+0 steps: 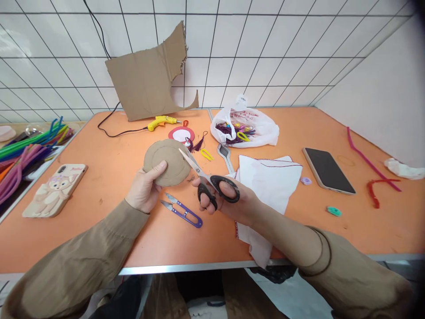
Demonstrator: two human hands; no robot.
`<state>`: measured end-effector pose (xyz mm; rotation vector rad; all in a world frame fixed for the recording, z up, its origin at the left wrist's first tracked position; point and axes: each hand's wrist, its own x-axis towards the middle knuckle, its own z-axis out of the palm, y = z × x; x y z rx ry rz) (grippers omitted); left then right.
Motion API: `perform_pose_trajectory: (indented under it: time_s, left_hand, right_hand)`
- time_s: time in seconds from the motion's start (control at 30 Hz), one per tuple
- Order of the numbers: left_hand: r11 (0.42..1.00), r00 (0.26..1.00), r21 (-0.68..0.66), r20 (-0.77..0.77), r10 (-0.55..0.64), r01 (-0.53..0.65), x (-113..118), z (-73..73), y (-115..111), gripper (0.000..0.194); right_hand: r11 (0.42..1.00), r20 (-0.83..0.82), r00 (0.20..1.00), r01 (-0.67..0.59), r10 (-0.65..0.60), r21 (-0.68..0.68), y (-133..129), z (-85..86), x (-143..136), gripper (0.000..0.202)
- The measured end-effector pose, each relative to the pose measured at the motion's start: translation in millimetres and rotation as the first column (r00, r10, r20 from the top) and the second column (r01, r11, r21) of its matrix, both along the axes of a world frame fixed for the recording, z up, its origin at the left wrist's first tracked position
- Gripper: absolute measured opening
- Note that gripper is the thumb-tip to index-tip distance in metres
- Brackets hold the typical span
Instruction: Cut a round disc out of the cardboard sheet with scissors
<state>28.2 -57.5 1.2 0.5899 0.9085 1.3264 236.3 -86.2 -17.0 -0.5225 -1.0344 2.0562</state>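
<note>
My left hand (148, 188) pinches the lower left edge of a round cardboard disc (169, 161), thumb on top. A curved line runs inside the disc's edge. In my right hand (229, 199) are black-handled scissors (198, 170), fingers through the loops. Their blades point up and left at the disc's right side; whether they touch it I cannot tell. Purple thread snips (182, 210) lie on the table below the disc. Behind the disc sits a red-rimmed round piece (181, 134) with a white centre, beside a dark tassel (199, 144). White cloth (265, 181) lies under my right forearm.
On the orange table (109, 239) are a yellow glue gun (162, 122), a plastic bag (262, 128) of threads, a dark phone (328, 170) and a cartoon phone case (55, 190). Cut cardboard (146, 79) leans on the tiled wall. Pipe cleaners (23, 164) lie far left.
</note>
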Motion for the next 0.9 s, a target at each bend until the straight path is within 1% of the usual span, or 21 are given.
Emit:
perform_pose_trajectory:
  time_s: [0.07, 0.13, 0.17, 0.23, 0.3, 0.33, 0.4, 0.5, 0.7, 0.8, 0.9]
  left_hand:
    - [0.999, 0.997, -0.044, 0.078, 0.006, -0.003, 2.2, 0.4, -1.2, 0.024]
    - [0.998, 0.988, -0.062, 0.154, 0.008, 0.001, 4.4, -0.7, -3.5, 0.023]
    - [0.998, 0.984, -0.053, 0.177, -0.021, 0.031, 5.3, -1.7, -5.0, 0.022]
    - [0.988, 0.972, -0.008, 0.184, -0.15, 0.154, 6.8, -3.7, -8.3, 0.023]
    - [0.956, 0.945, 0.041, 0.146, -0.294, 0.291, 7.8, -5.3, -11.2, 0.027]
    - [0.938, 0.931, 0.055, 0.117, -0.346, 0.342, 8.4, -5.7, -12.1, 0.028]
    - [0.919, 0.918, 0.061, 0.062, -0.392, 0.389, 9.6, -5.9, -12.9, 0.028]
    - [0.923, 0.923, 0.059, 0.023, -0.383, 0.381, 11.7, -5.1, -12.0, 0.029]
    - [0.948, 0.947, 0.048, 0.041, -0.317, 0.315, 15.9, -3.4, -12.5, 0.024]
    - [0.955, 0.954, 0.041, 0.039, -0.296, 0.294, 19.0, -2.3, -14.8, 0.023]
    - [0.968, 0.968, 0.041, 0.023, -0.249, 0.248, 24.5, 0.6, -17.4, 0.024]
  right_hand:
    - [0.999, 0.009, 0.999, 0.039, -0.039, 0.011, -0.7, 0.0, -1.5, 0.056]
    - [0.993, -0.003, 0.993, 0.116, -0.116, 0.029, 0.0, -0.6, -2.7, 0.056]
    - [0.987, -0.008, 0.987, 0.159, -0.158, 0.033, 0.9, -0.9, -3.1, 0.055]
    - [0.979, 0.002, 0.979, 0.202, -0.202, 0.031, 2.9, -1.5, -3.9, 0.053]
    - [0.986, 0.031, 0.985, 0.167, -0.167, 0.011, 4.6, -2.2, -4.4, 0.051]
    - [0.991, 0.041, 0.99, 0.134, -0.134, -0.004, 5.2, -2.6, -4.6, 0.051]
    - [0.997, 0.049, 0.996, 0.073, -0.071, -0.035, 5.7, -3.4, -4.8, 0.05]
    - [0.998, 0.037, 0.999, 0.02, -0.017, -0.062, 5.6, -4.1, -4.6, 0.046]
    - [0.996, -0.006, 0.999, 0.044, -0.045, -0.077, 9.0, -3.6, -0.4, 0.042]
    - [0.997, -0.013, 1.0, 0.023, -0.024, -0.075, 11.3, -3.3, 1.5, 0.039]
    - [0.999, -0.069, 0.997, 0.013, -0.016, -0.046, 12.6, -3.6, 0.5, 0.039]
